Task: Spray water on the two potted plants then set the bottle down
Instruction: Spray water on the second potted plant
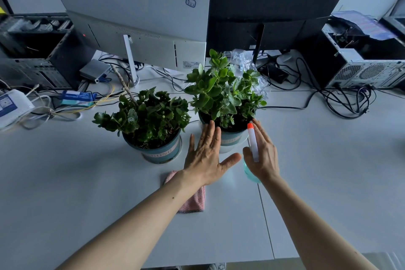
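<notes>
Potted plants, two of them, stand side by side on the white desk [317,160], in front of two monitors. The left plant [149,114] sits nearer to us in a teal pot; the right plant [223,92] stands taller and slightly further back. A pink cloth [195,199] lies on the desk under our left forearm.

We judge that the step in hand is spraying the right plant, since the nozzle is level with its pot rim. The next move calls for tilting the orange nozzle [250,126] toward the foliage and pressing the trigger, then repeating at the left plant.

Our left hand [206,158] is spread flat, fingers extended and holding nothing; the fingertips lie at the right pot's rim, though we cannot tell whether they touch it. Our right hand [263,155] wraps the neck of the spray bottle [253,147], thumb curled around it, fingers [259,129] partly extended beside the nozzle.
</notes>
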### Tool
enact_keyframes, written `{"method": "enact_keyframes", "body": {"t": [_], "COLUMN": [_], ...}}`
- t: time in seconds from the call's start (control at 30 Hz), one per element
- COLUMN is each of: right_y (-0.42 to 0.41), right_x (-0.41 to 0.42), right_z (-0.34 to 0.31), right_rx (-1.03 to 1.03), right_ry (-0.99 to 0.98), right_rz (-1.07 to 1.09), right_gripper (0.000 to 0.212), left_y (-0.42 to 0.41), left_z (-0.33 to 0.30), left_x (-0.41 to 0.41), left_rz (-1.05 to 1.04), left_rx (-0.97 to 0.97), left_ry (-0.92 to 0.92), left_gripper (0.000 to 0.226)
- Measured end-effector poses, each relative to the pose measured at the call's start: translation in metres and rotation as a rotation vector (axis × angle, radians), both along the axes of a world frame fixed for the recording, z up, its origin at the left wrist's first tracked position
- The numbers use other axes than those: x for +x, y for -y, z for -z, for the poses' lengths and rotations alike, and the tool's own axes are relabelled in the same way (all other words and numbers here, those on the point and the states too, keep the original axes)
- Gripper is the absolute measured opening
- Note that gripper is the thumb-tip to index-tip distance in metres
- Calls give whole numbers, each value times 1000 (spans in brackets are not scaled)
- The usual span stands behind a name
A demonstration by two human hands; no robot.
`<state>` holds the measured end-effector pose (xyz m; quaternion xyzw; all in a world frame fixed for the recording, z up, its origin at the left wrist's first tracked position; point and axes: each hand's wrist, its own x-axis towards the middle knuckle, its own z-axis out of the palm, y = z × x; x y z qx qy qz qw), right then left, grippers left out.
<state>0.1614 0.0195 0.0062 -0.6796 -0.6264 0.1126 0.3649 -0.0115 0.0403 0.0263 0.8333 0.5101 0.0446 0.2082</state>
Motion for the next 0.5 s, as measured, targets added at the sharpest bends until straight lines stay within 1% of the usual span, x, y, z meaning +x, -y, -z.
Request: {"method": "enact_keyframes", "body": {"t": [0.13,0.23,0.3,0.4,0.5], "right_y": [0,0,1,4,4], "right_x": [2,4,6,6,4], "right_z": [-1,-3,-3,-4,-7], "right_rx": [-34,-18,-18,-26,24], "right_ry": [57,184,245,276,331], "right_rz": [-29,-68,-48,-21,-29], "right_gripper": [73,73,73,74,74], "left_y": [0,-1,-2,-4,-4], "left_z": [0,0,-1,-3,-3], "left_x": [1,-1,-2,-4,-5], "left_rz": [-5,4,9,20,32], "left_rx": [11,11,16,36,59], "left_ry": [-30,-42,-48,-64,-82], "left_gripper": [115,114,114,113,114]}}
